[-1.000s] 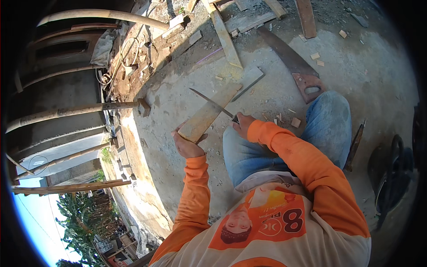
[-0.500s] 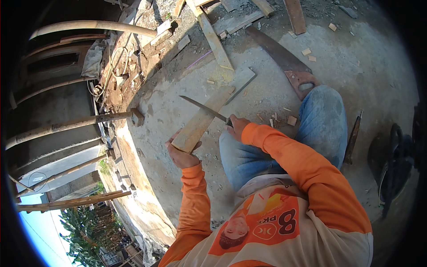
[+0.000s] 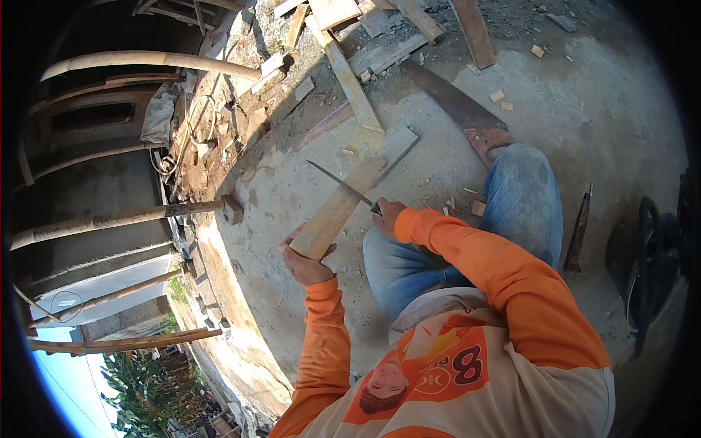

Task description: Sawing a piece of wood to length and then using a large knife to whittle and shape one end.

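A concrete floor (image 3: 621,124) is noted as the working area, with a large handsaw (image 3: 453,101) laid flat on it, its handle partly covered by the right knee (image 3: 522,179). A board (image 3: 330,219) is held in front of the body, left of the knees, its far end seen over the near end of a flat offcut (image 3: 401,140); whether the two touch cannot be determined. The step in hand is judged to be trimming or shaving of this board; the next stroke calls for a steady hold and for the fingers to be kept clear of the cutting edge. The board is found to be flat, straight-sided and tan, with uneven darker staining and a squared near end; no deep cut can be made out. A narrow-bladed tool (image 3: 339,184), dark and pointed, is extended across the board's upper part; whether its edge bears on the wood cannot be confirmed, nor whether it is toothed. The tool's handle is clenched in the right hand (image 3: 390,217). The board's near end is grasped by the left hand (image 3: 307,268), with both edges enclosed. Small wood chips (image 3: 478,208) are observed near the right knee.
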Available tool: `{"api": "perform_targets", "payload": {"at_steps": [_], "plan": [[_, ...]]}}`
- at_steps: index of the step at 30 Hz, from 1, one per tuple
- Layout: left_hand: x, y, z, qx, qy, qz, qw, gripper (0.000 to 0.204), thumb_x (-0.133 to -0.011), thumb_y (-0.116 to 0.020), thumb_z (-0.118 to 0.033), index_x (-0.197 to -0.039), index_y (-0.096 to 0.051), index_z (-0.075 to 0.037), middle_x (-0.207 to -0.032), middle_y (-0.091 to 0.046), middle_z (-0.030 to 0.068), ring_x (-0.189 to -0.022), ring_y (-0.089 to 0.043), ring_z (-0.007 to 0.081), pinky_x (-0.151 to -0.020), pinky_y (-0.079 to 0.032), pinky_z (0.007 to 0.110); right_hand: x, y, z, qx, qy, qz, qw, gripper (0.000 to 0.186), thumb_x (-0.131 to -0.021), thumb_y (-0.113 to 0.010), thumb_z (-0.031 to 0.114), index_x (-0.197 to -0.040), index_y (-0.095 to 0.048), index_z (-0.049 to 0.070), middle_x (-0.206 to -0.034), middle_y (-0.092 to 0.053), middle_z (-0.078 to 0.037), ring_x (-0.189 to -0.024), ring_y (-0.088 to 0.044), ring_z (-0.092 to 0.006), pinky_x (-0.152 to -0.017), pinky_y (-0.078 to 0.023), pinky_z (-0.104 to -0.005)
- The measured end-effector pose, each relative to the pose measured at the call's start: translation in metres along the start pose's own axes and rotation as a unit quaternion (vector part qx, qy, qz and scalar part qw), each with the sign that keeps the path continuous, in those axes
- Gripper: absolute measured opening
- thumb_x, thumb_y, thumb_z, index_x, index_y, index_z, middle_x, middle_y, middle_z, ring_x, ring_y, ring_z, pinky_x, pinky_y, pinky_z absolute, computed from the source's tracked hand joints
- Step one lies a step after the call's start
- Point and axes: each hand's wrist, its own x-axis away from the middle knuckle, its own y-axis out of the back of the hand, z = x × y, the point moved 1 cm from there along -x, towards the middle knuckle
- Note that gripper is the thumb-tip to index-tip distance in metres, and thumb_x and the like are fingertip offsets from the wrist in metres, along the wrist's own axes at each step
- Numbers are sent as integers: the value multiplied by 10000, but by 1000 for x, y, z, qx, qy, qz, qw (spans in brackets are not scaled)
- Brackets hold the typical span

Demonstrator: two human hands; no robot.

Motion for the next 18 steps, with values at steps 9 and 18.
{"api": "perform_targets", "payload": {"at_steps": [9, 18], "plan": [[-1, 1, 2, -8, -6, -7, 1000, 544, -925, -256, -481, -1057, -451, 9, -1052, -582, 180, -829, -635, 321, -501, -573, 370, -19, -1, -26, -5, -47, 43, 998, 426, -873, -498, 314, -1104, -481, -43, -972, -613, -264, -923, -596, -416, -814, -464, -452], [5, 5, 2, -1, 6, -15, 1000, 569, -920, -266, -501, -1060, -469, 12, -1051, -580, 187, -821, -638, 320, -504, -576, 371, -25, -10, -25, 49, -38, -41, 997, 368, -857, -517, 229, -1138, -549, -6, -1011, -638, -168, -929, -625, -332, -703, -509, -420]]}}
